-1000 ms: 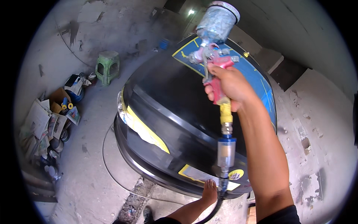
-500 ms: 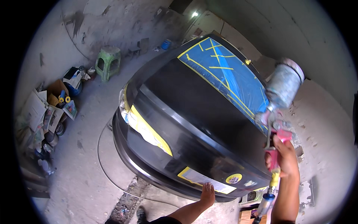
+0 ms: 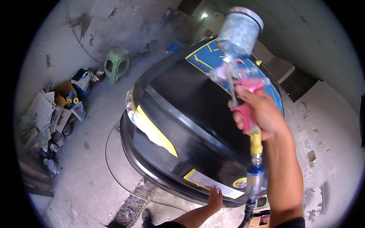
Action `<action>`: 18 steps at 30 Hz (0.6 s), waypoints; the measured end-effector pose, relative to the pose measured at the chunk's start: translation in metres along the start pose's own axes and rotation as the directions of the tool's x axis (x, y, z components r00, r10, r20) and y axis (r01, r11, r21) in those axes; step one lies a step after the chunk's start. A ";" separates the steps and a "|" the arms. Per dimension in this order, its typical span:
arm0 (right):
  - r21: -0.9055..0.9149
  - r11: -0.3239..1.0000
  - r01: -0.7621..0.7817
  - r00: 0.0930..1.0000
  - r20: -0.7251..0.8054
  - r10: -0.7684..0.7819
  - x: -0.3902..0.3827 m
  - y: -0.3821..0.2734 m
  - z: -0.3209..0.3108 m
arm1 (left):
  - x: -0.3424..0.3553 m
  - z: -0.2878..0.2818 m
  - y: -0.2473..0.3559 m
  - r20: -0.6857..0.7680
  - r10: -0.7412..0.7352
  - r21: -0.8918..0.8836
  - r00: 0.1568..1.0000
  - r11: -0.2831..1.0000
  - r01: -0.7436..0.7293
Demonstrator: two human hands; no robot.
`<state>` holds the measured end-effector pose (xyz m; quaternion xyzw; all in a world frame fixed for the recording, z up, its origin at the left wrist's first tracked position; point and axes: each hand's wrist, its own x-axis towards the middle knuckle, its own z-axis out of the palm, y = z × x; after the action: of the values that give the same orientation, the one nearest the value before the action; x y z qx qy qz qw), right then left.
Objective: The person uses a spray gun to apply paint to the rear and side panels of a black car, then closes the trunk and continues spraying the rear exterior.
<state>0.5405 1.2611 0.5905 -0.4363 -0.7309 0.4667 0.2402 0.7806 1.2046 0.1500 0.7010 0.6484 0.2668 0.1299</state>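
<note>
My right hand (image 3: 256, 108) is wrapped round the red grip of a spray gun (image 3: 243, 78), raised over the car's dark body. A paint-smeared metal cup (image 3: 239, 32) tops the gun, and an inline air filter (image 3: 254, 180) hangs below its grip. My left hand (image 3: 215, 198) has its fingers stretched out against the lower edge of a paper-covered panel (image 3: 207, 183), where it appears to rest. The black car (image 3: 190, 102) has yellow-taped masking over its light (image 3: 152, 131) and blue film on its window (image 3: 207, 55).
An air hose (image 3: 107, 152) curves over the floor beside the car. To the left lie a heap of newspapers and cardboard (image 3: 47, 114) and a green plastic stool (image 3: 116, 64). A debris-filled trench (image 3: 133, 201) runs near my foot (image 3: 146, 218). Walls stand close on both sides.
My right hand has swung the spray gun to the left and farther up across the car. My left hand stays at the masked panel; the view has shifted slightly.
</note>
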 end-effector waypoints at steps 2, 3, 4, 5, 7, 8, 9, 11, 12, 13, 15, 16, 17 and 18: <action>0.011 1.000 0.010 0.997 0.075 -0.010 0.016 -0.015 0.029 | 0.000 0.003 -0.003 0.004 -0.015 0.019 1.000 1.000 0.014; 0.026 1.000 0.002 0.994 0.112 -0.005 0.021 -0.022 0.040 | 0.001 0.006 -0.003 0.002 -0.022 0.054 1.000 0.998 0.022; 0.047 0.999 0.016 0.992 0.126 -0.021 0.024 -0.027 0.050 | 0.003 0.014 -0.002 0.002 -0.050 0.168 0.999 0.985 0.048; 0.049 0.999 0.018 0.987 0.162 -0.025 0.027 -0.030 0.056 | 0.004 0.022 0.000 -0.008 -0.068 0.284 0.998 0.956 0.068; 0.052 0.998 0.020 0.971 0.235 -0.032 0.033 -0.033 0.061 | 0.006 0.031 0.000 -0.093 -0.079 0.234 0.992 0.967 0.099; 0.045 0.999 0.010 0.975 0.223 -0.020 0.035 -0.032 0.062 | 0.004 0.036 -0.001 -0.190 -0.048 0.101 0.981 0.992 0.069; 0.037 0.999 -0.009 0.977 0.214 0.000 0.041 -0.027 0.056 | 0.000 0.035 -0.002 -0.221 -0.018 0.028 0.975 0.999 0.025; 0.022 0.999 -0.038 0.981 0.193 0.033 0.056 -0.015 0.041 | -0.001 0.036 -0.001 -0.186 0.018 0.043 0.982 0.999 -0.010; 0.011 0.999 -0.033 0.991 0.127 0.032 0.062 -0.009 0.031 | -0.002 0.039 0.003 -0.172 0.038 0.057 0.984 0.998 -0.029; 0.017 0.999 -0.032 0.996 0.078 0.031 0.067 -0.007 0.025 | -0.001 0.049 0.001 -0.174 0.050 0.086 0.983 0.996 -0.035; 0.030 1.000 -0.004 1.000 0.028 0.003 0.075 -0.014 0.029 | 0.013 0.081 -0.020 -0.252 0.043 0.286 0.967 0.958 0.032; 0.045 0.999 0.014 0.999 0.033 -0.016 0.074 -0.023 0.036 | 0.022 0.095 -0.035 -0.300 0.035 0.371 0.953 0.925 0.083; 0.035 0.999 0.009 1.000 -0.009 -0.009 0.073 -0.022 0.032 | 0.024 0.093 -0.040 -0.301 0.047 0.398 0.952 0.914 0.080; 0.038 0.998 -0.042 0.989 -0.142 0.047 0.064 0.008 -0.015 | 0.004 0.058 -0.012 -0.194 0.066 0.216 0.979 0.976 -0.023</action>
<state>0.5228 1.3249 0.5870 -0.4808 -0.6935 0.4521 0.2890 0.8022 1.2196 0.0965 0.6948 0.6672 0.2679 -0.0176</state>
